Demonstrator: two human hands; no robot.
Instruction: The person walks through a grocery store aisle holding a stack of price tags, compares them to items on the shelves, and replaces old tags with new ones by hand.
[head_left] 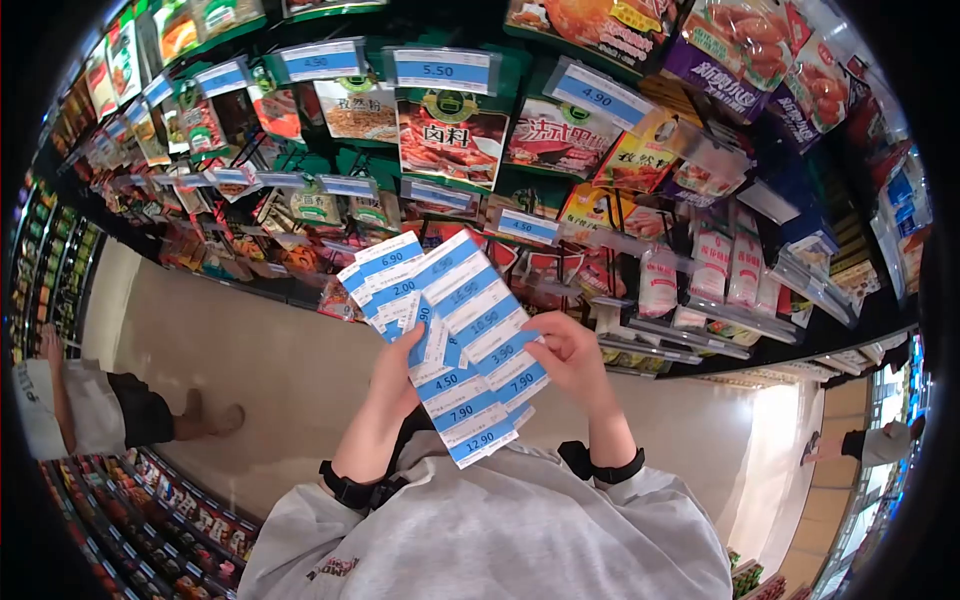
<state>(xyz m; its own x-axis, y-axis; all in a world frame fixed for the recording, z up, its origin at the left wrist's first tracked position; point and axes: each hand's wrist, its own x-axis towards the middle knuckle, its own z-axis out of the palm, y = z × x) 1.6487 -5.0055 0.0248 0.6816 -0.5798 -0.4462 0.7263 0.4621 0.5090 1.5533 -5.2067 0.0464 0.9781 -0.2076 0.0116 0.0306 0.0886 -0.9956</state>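
Several printed sheets of blue-and-white price labels are fanned out in front of my chest, showing prices such as 6.90, 10.50 and 12.90. My left hand is closed on their left side, with the thumb on top over some smaller loose label strips. At the right edge, near the 3.90 label, my right hand pinches a sheet between thumb and fingers. How many sheets lie underneath is hidden. Both wrists wear black bands.
A shelf rack of hanging seasoning packets stands ahead, with price tags in clear holders on its hooks. White-pink packets hang at right. One person stands at left, another at far right. Stocked shelves lie behind.
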